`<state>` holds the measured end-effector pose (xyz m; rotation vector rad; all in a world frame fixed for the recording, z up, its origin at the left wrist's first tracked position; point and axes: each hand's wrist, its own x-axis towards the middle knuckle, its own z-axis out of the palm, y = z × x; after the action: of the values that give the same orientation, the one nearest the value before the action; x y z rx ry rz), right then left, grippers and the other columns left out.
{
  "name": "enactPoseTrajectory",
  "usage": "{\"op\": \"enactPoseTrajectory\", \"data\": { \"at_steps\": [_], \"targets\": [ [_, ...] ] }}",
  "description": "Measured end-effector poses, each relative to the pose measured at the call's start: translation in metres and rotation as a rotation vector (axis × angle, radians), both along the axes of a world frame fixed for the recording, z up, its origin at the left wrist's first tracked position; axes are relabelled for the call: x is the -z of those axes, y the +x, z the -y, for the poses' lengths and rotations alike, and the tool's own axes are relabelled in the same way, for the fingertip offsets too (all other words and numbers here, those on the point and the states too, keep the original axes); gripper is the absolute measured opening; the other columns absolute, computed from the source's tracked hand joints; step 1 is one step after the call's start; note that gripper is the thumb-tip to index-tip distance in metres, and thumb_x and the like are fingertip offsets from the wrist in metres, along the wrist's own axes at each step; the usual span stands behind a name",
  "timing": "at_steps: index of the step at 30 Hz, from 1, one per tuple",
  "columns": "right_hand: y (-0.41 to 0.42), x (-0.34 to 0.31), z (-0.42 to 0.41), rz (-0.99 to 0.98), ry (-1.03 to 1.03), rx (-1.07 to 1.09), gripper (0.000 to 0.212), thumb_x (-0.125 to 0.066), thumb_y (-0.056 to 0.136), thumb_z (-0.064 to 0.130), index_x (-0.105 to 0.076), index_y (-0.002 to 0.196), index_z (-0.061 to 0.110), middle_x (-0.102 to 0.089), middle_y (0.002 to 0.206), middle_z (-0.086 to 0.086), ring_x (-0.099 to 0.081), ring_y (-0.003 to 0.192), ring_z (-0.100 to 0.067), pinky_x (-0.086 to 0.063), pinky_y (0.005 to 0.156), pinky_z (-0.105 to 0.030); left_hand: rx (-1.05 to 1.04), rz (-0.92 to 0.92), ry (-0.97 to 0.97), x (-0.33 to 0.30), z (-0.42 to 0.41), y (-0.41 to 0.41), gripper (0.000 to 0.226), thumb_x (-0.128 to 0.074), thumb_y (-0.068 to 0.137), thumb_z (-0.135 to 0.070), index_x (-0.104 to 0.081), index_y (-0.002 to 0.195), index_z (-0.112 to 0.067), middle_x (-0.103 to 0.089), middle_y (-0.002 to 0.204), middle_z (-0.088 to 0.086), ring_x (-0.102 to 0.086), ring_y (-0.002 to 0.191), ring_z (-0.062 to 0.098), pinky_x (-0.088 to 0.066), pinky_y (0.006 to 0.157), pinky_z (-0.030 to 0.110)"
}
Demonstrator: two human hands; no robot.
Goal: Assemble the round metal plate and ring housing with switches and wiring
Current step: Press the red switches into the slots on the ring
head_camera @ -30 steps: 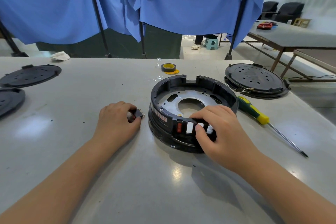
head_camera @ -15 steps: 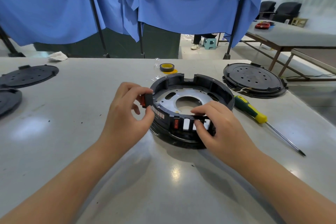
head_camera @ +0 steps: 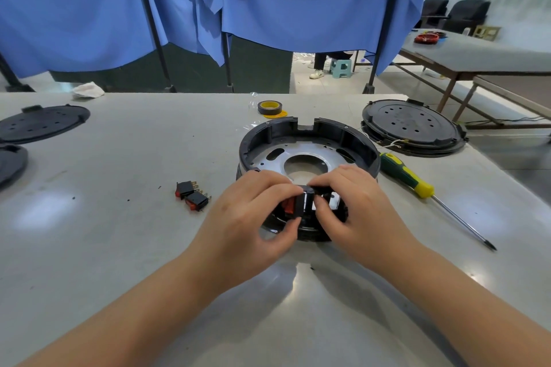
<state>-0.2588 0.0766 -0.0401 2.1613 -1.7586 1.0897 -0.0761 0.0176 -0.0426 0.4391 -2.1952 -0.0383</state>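
Left hand [head_camera: 250, 214] pinches switch [head_camera: 293, 205] at housing [head_camera: 310, 140] near wall; right hand [head_camera: 354, 211] fingers curled, gripping housing rim beside it.

Two bare forearms, left hand [head_camera: 250, 217], right hand [head_camera: 357, 211], no sleeves, short-nailed fingers [head_camera: 293, 225]

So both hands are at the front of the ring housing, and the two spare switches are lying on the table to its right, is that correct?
Not quite: the head view shows the two spare switches on the table left of the ring housing, not right. Both hands, left hand and right hand, are at its front.
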Motion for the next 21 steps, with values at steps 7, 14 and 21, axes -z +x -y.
{"op": "enactPoseTrajectory", "data": {
  "at_steps": [7, 14, 21],
  "targets": [
    [-0.0002, 0.0003, -0.0004, 0.025, 0.01, 0.007, 0.014, -0.058, 0.082, 0.013, -0.067, 0.093, 0.01, -0.065, 0.084, 0.003, -0.058, 0.084, -0.018, -0.044, 0.083, -0.032, -0.009, 0.064, -0.131, 0.0034, 0.0016, -0.0018, 0.02, -0.07, 0.081, -0.007, -0.073, 0.1, -0.002, -0.068, 0.096, 0.007, -0.062, 0.082, 0.025, -0.05, 0.07, 0.037],
    [0.0019, -0.0022, -0.0024, 0.04, 0.029, 0.011, 0.016, -0.058, 0.081, 0.014, -0.067, 0.094, 0.011, -0.066, 0.086, 0.004, -0.057, 0.087, -0.014, -0.04, 0.088, -0.028, -0.015, 0.089, -0.153, 0.0055, 0.0062, -0.0029, 0.023, -0.073, 0.084, -0.016, -0.073, 0.103, -0.003, -0.067, 0.095, 0.007, -0.059, 0.079, 0.025, -0.049, 0.069, 0.037],
    [0.0029, -0.0076, -0.0057, 0.089, 0.109, -0.003, 0.021, -0.057, 0.084, 0.027, -0.067, 0.098, 0.016, -0.067, 0.091, 0.008, -0.056, 0.09, -0.009, -0.036, 0.091, -0.024, -0.025, 0.062, -0.117, 0.0058, 0.0049, -0.0081, 0.021, -0.075, 0.081, -0.016, -0.074, 0.1, -0.005, -0.066, 0.091, 0.006, -0.059, 0.079, 0.025, -0.049, 0.068, 0.037]
  ]
}}
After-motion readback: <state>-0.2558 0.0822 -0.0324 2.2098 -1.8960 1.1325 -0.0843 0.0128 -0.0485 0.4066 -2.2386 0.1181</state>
